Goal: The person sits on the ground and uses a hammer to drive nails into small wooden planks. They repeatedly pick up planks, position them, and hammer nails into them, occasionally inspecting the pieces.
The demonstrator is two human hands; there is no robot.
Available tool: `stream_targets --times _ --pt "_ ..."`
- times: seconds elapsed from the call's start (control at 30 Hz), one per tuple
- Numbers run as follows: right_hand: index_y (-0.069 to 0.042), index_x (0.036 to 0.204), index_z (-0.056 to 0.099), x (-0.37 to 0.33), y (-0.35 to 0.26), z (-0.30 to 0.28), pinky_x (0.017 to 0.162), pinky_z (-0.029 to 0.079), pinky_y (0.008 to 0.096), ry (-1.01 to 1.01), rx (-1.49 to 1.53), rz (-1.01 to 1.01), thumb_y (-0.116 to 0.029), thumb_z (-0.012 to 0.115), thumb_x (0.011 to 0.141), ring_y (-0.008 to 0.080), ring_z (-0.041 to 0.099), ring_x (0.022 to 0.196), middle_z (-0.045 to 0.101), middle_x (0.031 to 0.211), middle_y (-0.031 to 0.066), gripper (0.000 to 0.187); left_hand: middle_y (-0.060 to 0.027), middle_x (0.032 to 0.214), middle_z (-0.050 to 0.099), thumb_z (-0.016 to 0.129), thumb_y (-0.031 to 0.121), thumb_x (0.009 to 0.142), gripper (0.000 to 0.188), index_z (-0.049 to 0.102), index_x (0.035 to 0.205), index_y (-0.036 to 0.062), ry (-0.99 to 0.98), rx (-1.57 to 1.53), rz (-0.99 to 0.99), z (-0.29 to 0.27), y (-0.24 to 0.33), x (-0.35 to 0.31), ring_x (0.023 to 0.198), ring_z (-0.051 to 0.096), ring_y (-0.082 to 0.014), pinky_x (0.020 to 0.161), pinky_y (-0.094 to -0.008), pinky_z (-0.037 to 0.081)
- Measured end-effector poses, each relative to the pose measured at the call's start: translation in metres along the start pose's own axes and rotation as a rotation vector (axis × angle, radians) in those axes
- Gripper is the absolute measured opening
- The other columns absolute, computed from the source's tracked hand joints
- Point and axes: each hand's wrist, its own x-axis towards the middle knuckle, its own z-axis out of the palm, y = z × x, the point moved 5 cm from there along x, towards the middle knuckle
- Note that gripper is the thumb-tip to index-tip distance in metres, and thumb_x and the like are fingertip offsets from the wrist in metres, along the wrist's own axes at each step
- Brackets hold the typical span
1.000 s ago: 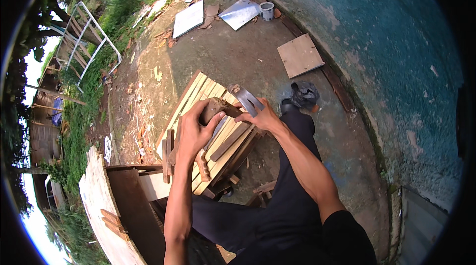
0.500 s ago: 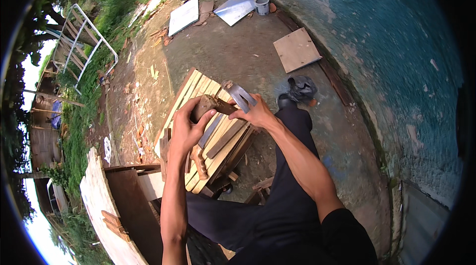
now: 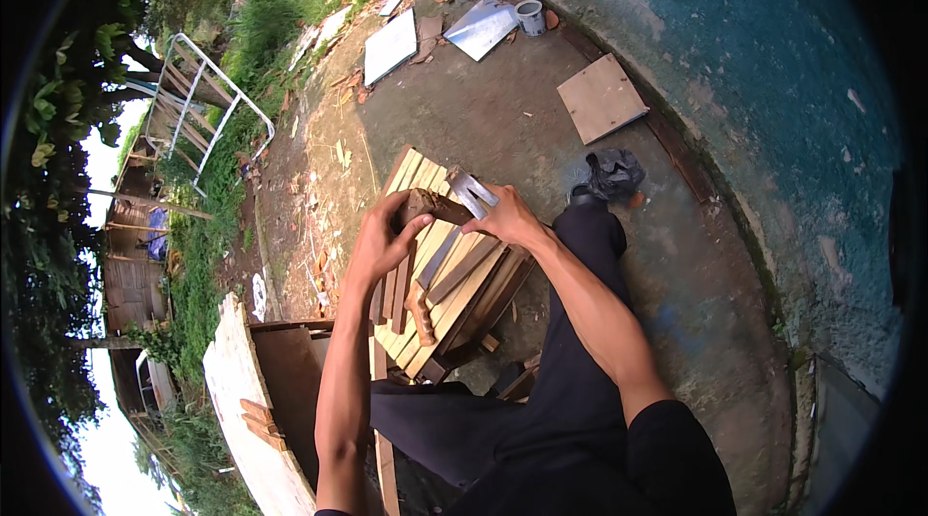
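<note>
My left hand [image 3: 385,241] is closed on one end of a short dark wood block [image 3: 438,205], held above a slatted wooden bench [image 3: 425,173]. My right hand [image 3: 509,218] grips a claw hammer [image 3: 471,191] close to its metal head, and its fingers also meet the block's other end. Most of the hammer's handle is hidden. Below the hands, a hand saw [image 3: 420,313] with a brown wooden handle lies on the slats. Beside its blade rests a dark wood strip [image 3: 464,270], and more strips [image 3: 394,292] lie under my left wrist.
A pale plywood box [image 3: 232,361] stands at the left, near my left forearm. Ahead on the ground are a square board [image 3: 601,99], a black plastic bag [image 3: 615,173], white panels [image 3: 391,46] and a grey bucket [image 3: 530,17]. A blue wall [image 3: 735,91] runs along the right.
The view has swung, so the surroundings sit farther right and slightly lower. Both hands keep their hold on the block and hammer, with little change in pose.
</note>
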Motion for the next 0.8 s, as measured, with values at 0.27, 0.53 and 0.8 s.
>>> stream_targets --times 0.27,0.53,0.8 --pt "0.004 0.112 0.065 0.003 0.008 0.003 0.084 0.052 0.0389 -0.014 -0.014 0.051 -0.026 0.093 0.063 0.0209 0.069 0.092 0.073 0.098 0.0184 0.064 -0.0209 0.104 0.070 0.077 0.036 0.086 0.060 0.061 0.123 -0.0086 -0.049 -0.075 -0.084 0.001 -0.004 0.003 0.089 0.066 -0.0226 0.078 -0.0375 0.052" --pt "0.003 0.110 0.066 0.004 0.008 0.004 0.084 0.052 0.0393 -0.016 -0.022 0.042 -0.028 0.093 0.062 0.0235 0.069 0.093 0.073 0.100 0.0177 0.063 -0.0163 0.105 0.071 0.073 0.026 0.090 0.051 0.059 0.126 -0.0065 -0.090 0.013 -0.045 -0.003 -0.007 0.002 0.094 0.064 -0.0182 0.085 -0.0353 0.050" --pt "0.000 0.101 0.069 0.003 0.006 0.000 0.080 0.052 0.0383 -0.014 -0.016 0.084 -0.030 0.092 0.061 0.0235 0.068 0.086 0.072 0.092 0.0149 0.056 -0.0224 0.101 0.070 0.077 0.038 0.085 0.060 0.062 0.121 -0.0075 -0.005 -0.111 0.027 0.002 -0.017 0.004 0.085 0.065 -0.0224 0.078 -0.0379 0.052"
